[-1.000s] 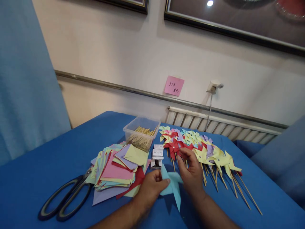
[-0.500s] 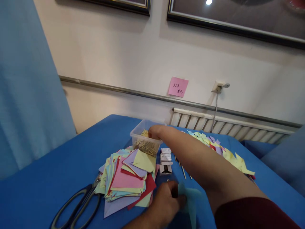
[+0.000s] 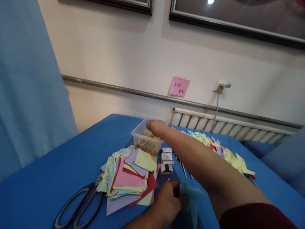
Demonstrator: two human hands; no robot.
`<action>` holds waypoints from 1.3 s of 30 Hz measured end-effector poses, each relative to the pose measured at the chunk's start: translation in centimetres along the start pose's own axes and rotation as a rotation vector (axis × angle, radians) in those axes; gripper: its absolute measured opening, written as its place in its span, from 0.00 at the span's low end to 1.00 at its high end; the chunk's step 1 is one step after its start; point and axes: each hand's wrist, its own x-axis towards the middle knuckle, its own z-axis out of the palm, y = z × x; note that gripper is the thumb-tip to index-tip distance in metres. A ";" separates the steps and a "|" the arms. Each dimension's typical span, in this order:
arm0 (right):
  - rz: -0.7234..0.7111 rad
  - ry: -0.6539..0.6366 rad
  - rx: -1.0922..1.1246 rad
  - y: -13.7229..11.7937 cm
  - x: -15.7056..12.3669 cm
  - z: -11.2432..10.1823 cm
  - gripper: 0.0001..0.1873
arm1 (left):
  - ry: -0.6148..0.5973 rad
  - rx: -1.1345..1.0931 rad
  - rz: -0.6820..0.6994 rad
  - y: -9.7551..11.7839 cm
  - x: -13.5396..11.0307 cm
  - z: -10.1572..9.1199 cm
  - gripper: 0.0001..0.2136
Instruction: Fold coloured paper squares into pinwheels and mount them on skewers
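Observation:
My left hand (image 3: 168,203) pinches a light-blue paper pinwheel (image 3: 193,198) near the front edge of the view. My right hand (image 3: 157,128) is over a clear plastic box (image 3: 136,136) of thin wooden sticks (image 3: 151,135). Its fingers look drawn together, and their tips are partly hidden, so what they hold cannot be made out. Left of my left hand lies a stack of coloured paper squares (image 3: 130,178) in pink, yellow, purple, red and blue. Large dark-handled scissors (image 3: 91,190) lie beside the stack, blade tips hidden by paper.
Small white boxes (image 3: 166,157) stand in a row beyond my left hand, the nearest one opened. Loose sticks (image 3: 184,170) lie beside them, partly behind my right arm. Finished paper pinwheels (image 3: 232,159) are piled at the right on the blue cloth (image 3: 78,159). A radiator (image 3: 205,122) is behind.
My right hand has risen a little out of the sticks, showing more of them. My left hand still holds the pinwheel in nearly the same place.

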 end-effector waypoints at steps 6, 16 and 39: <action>0.261 0.655 0.604 0.4 -6.8 -4.2 0.17 | 0.126 -0.012 0.058 0.2 0.6 -0.3 0.07; 0.409 0.807 1.732 -5.1 -24.9 2.9 0.08 | 0.279 -0.253 0.045 2.7 1.4 -0.2 0.15; 0.426 0.744 1.331 -4.0 -26.6 4.7 0.05 | 0.446 -0.278 0.043 5.0 1.3 1.6 0.12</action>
